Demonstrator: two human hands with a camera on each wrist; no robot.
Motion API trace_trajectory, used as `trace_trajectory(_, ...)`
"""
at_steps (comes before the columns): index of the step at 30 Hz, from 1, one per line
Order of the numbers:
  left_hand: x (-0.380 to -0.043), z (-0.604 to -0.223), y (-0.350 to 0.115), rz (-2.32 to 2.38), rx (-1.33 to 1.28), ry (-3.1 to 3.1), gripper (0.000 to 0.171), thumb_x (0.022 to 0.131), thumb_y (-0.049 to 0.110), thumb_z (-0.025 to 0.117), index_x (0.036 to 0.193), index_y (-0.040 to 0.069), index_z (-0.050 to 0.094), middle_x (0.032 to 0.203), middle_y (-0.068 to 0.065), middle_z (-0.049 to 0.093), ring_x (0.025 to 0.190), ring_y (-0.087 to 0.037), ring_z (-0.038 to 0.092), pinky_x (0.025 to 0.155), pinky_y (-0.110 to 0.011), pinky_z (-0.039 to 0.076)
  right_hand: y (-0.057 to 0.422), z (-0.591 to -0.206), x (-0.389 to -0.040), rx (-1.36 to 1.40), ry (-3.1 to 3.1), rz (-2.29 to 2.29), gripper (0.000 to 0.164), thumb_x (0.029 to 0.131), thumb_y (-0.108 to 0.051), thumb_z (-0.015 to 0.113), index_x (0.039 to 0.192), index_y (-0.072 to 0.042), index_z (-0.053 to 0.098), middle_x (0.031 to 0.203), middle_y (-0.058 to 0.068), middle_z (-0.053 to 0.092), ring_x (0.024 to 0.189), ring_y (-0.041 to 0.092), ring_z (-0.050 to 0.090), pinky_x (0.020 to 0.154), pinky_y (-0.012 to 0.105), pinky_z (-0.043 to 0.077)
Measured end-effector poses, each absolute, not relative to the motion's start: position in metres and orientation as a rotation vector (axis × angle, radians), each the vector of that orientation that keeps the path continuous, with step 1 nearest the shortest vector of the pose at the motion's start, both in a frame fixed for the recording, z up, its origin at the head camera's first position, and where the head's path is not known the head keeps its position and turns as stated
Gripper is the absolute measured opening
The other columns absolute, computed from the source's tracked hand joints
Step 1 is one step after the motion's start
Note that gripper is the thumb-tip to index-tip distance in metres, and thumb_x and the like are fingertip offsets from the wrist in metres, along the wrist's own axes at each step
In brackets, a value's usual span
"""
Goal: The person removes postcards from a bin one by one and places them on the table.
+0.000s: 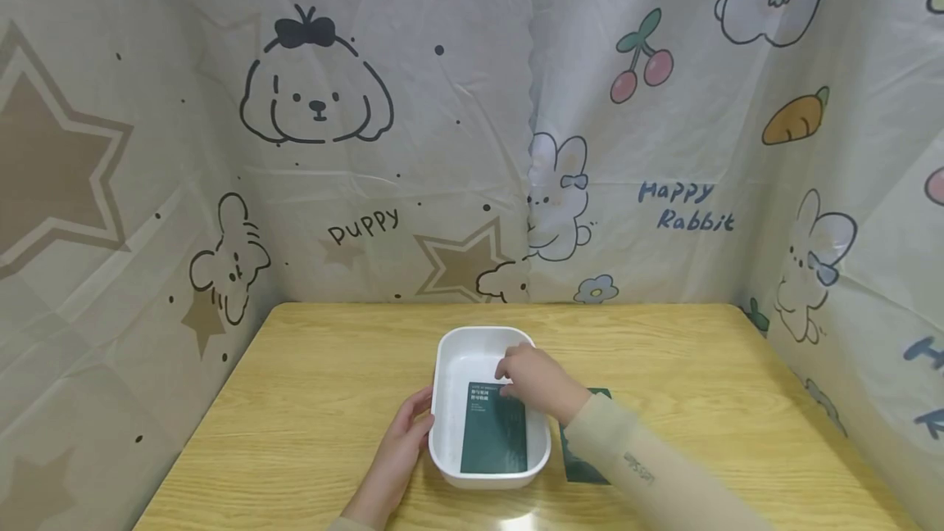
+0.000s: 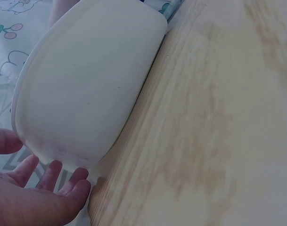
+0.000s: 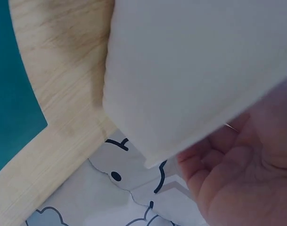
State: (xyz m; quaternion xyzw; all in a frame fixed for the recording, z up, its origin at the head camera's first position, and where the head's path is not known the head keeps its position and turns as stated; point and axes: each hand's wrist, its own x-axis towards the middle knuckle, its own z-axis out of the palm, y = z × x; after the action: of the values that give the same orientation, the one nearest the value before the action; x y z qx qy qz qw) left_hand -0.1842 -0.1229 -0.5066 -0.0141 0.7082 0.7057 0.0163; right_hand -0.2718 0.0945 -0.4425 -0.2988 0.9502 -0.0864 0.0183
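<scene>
A white plastic tub stands on the table with a dark green booklet lying in it, white print at its top left. My left hand rests against the tub's left side, and in the left wrist view its spread fingertips touch the outer wall. Over the tub's right rim reaches my right hand, its fingers loosely bent at the booklet's top edge, with a gap between thumb and index finger. In the right wrist view the tub's wall hides part of these fingers.
A second dark green booklet lies on the table right of the tub, partly under my right forearm. The wooden table ends at a patterned curtain behind and at both sides.
</scene>
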Motion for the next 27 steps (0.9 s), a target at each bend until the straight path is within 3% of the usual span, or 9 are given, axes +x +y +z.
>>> trace_trajectory(7,-0.183,-0.504,-0.122,2.167,-0.073,2.213,0.047,0.098,0.016,0.044,0.143,0.006,0.038,0.144,-0.024,0.041,0.127,-0.034,0.04,0.103,-0.053,0.041,0.092,-0.451,-0.273,-0.896,2.924,-0.183,0.029,0.076,-0.023,0.077,0.102,-0.01,0.074,0.094,0.003,0.067,0.087,0.017,0.055,0.082,0.035,0.056)
trace_trajectory(27,-0.182,-0.504,-0.122,2.189,-0.048,2.199,0.048,0.098,0.015,0.044,0.144,0.004,0.037,0.144,-0.025,0.041,0.128,-0.035,0.039,0.104,-0.053,0.04,0.086,-0.455,-0.271,-0.816,2.947,-0.016,0.033,0.072,-0.027,0.08,0.099,-0.009,0.073,0.089,0.003,0.067,0.081,0.016,0.052,0.086,0.036,0.055)
